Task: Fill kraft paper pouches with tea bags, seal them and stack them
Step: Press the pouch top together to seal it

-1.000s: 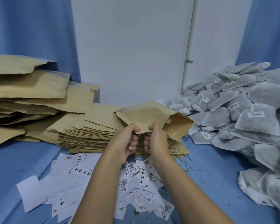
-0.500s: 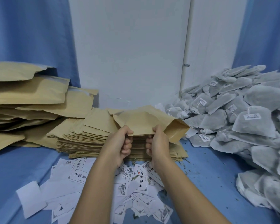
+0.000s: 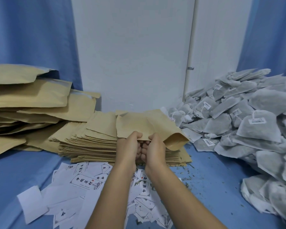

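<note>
I hold one kraft paper pouch in the air above a flat stack of empty pouches. My left hand pinches its near edge with thumb on top. My right hand pinches the same edge just to the right. The pouch's mouth gapes open toward the right. A big heap of grey tea bags with white tags lies on the right. Bulging filled pouches are piled at the left.
White printed labels lie scattered on the blue cloth under my forearms. Loose tea crumbs dot the cloth near the stack. A white wall panel and blue curtains stand behind.
My two hands have drawn closer together on the pouch's near edge, and the pouch has settled slightly lower and flatter over the stack.
</note>
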{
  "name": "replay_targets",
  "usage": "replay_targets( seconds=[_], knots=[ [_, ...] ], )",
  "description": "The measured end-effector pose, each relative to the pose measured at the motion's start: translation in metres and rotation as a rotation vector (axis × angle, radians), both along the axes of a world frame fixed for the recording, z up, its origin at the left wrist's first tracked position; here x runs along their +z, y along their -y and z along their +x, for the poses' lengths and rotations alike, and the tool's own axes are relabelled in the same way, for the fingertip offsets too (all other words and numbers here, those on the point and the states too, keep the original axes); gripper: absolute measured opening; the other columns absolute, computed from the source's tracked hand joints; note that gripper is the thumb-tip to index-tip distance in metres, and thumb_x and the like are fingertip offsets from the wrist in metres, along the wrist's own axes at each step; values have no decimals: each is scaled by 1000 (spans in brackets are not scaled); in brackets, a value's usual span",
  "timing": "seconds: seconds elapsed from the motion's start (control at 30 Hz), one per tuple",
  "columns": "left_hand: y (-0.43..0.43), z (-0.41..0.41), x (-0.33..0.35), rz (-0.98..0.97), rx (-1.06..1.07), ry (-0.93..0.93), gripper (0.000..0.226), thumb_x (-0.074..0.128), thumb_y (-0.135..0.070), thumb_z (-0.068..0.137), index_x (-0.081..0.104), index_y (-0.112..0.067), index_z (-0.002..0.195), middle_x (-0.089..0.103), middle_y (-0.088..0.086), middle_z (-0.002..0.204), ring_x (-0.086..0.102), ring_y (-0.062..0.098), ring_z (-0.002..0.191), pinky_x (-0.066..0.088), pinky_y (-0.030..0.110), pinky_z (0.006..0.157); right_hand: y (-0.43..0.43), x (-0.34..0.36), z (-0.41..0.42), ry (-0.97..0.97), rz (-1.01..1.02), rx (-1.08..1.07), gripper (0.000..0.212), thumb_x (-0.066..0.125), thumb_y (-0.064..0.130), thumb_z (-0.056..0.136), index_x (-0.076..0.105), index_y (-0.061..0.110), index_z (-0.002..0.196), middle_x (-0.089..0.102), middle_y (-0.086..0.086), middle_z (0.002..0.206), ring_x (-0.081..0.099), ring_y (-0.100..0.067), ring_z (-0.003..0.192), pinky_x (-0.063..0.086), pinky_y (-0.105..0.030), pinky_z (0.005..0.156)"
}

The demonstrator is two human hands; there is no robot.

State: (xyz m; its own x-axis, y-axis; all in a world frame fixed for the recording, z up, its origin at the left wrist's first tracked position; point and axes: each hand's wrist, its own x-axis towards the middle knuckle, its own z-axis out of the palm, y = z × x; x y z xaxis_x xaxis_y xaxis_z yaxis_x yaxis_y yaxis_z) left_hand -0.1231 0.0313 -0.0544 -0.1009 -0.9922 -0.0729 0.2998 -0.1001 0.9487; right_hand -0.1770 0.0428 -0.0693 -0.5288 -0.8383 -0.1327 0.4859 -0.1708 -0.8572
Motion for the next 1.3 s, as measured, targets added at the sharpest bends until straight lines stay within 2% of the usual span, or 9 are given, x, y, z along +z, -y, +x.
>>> replay_targets(
  seconds=[0.13,0.23,0.47,0.67,0.77,0.93,1.07,1.2,1.3],
  knots=[
    [-2,-1,1,-8,14,8,22,56,-7,83,49,-8,63,40,-4,35,32,9,26,25,11,32,-3,4,-1,97,9,10,33,38,16,90,36,13,57,36,4,33,27,-8,23,20,-13,29],
    [-1,-1,2,2,23,15,24,58,-9,82,48,-8,61,37,-3,39,29,9,30,22,13,33,-3,4,-6,138,7,-30,30,38,16,90,35,14,60,32,6,34,23,-8,25,17,-14,29],
    [3,2,2,10,70,-46,26,57,-7,83,46,-7,60,37,-5,38,28,7,30,19,13,33,0,3,-12,67,31,-53,25,38,16,89,36,14,63,32,7,37,21,-7,28,17,-17,29],
    [6,5,0,-16,198,-95,22,56,-8,83,44,-9,65,37,0,50,27,7,31,20,15,33,0,3,-14,47,18,-2,25,39,17,90,38,14,65,32,9,37,21,-6,29,16,-16,29],
    [7,6,-2,-12,243,-58,25,54,-13,82,40,-12,62,34,-3,43,27,10,34,22,18,38,1,1,-12,55,1,2,27,37,12,89,35,15,62,30,9,35,20,-6,28,17,-17,29],
    [6,4,-3,40,-5,94,27,56,-17,84,49,-10,58,42,-3,39,30,9,28,23,12,33,-2,4,-6,-71,43,148,31,41,18,89,38,12,59,35,6,35,25,-7,25,20,-15,29],
    [12,8,-2,35,20,-20,22,58,-11,84,47,-10,64,38,-5,38,29,7,28,20,12,32,0,1,-10,133,-34,134,27,42,15,87,32,17,63,24,8,39,14,-7,31,11,-18,30],
    [7,7,-3,54,-77,8,36,58,-14,85,52,-8,49,41,-3,38,29,8,28,21,10,32,-1,1,-9,49,-3,197,30,42,13,87,36,14,58,34,4,35,22,-7,26,15,-17,28],
    [7,7,-1,69,-83,-30,28,56,-10,85,52,-5,58,40,-2,38,28,7,28,20,11,31,-4,4,-11,34,24,247,28,43,22,86,39,13,60,36,5,36,24,-7,27,14,-17,30]
  ],
)
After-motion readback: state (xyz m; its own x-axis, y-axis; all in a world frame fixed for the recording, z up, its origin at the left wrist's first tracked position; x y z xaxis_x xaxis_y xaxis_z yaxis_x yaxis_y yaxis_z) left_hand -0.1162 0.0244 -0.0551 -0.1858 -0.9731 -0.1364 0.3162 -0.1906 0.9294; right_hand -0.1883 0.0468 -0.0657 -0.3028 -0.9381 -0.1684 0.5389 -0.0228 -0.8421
